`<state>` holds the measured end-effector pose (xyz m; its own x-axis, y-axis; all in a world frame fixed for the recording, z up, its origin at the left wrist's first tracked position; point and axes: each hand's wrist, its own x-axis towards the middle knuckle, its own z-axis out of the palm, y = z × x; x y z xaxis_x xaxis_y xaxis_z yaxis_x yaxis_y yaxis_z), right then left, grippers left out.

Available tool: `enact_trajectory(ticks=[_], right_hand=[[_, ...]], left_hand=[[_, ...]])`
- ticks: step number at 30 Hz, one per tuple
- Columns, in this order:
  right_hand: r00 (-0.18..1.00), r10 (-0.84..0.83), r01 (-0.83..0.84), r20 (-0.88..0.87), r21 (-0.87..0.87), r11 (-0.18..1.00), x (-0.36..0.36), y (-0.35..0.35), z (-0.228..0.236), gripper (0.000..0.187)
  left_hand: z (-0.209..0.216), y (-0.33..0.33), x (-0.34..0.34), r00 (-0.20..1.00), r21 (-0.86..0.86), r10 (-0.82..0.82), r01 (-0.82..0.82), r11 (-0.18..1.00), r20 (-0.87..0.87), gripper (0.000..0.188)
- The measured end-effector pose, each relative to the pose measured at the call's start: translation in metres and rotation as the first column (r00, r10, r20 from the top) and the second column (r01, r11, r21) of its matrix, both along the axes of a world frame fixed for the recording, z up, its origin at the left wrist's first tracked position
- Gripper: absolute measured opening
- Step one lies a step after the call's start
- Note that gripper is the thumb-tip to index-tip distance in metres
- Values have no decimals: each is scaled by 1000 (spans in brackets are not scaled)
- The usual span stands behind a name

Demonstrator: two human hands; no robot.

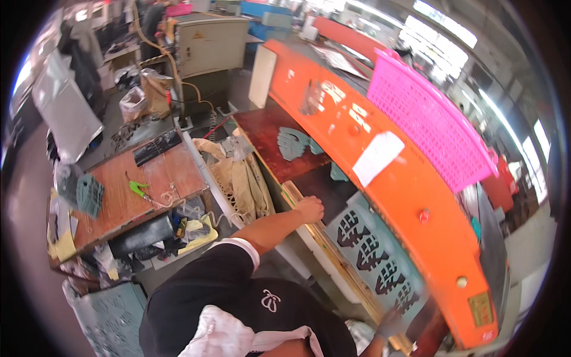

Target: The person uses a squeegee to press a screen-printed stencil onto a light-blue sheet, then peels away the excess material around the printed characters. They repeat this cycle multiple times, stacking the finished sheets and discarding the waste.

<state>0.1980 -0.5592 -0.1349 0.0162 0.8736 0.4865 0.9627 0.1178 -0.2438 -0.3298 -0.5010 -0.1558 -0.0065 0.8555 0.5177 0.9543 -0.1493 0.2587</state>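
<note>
A pale grey-green sheet (350, 215) lies on the machine bed under an orange beam (410, 178). Several dark, sole-like openings run along its length. My left hand (310, 210) is closed beside the sheet's far end, above the wooden rail (351, 276); whatever its curled fingers may hold is hidden. Close to the near end of the sheet is my right hand (389, 324), which looks grey-gloved. It is blurred, so its fingers cannot be made out. Cut grey-green pieces (291, 144) rest on the dark red board (262, 134) beyond my left hand.
A pink basket (428, 119) and a white paper (378, 158) are on the orange beam. To the left, a wooden table (113, 208) carries a green air gun (139, 190) and a stack of grey-green pieces (90, 195). Brown sacking (238, 181) fills the gap between.
</note>
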Motion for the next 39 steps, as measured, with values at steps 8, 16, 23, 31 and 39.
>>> enact_trajectory(ticks=[8,16,23,31,39], right_hand=[[994,-106,110,-32,267,957,-13,-135,-36,27],[998,-67,66,1,91,994,-55,-254,-1,19],[904,313,-299,-292,92,950,-173,-69,62,50],[992,24,42,125,-497,867,-370,46,79,90],[1000,-16,4,-19,-504,863,-362,59,65,83]], left_hand=[[-12,-142,-18,986,185,-166,161,969,9,22],[-19,-276,-28,980,129,-188,178,976,71,21],[9,-277,-16,982,-330,-111,157,931,154,16],[36,-93,33,894,14,-196,208,978,402,44],[-1,-66,55,951,-91,-89,121,989,294,48]])
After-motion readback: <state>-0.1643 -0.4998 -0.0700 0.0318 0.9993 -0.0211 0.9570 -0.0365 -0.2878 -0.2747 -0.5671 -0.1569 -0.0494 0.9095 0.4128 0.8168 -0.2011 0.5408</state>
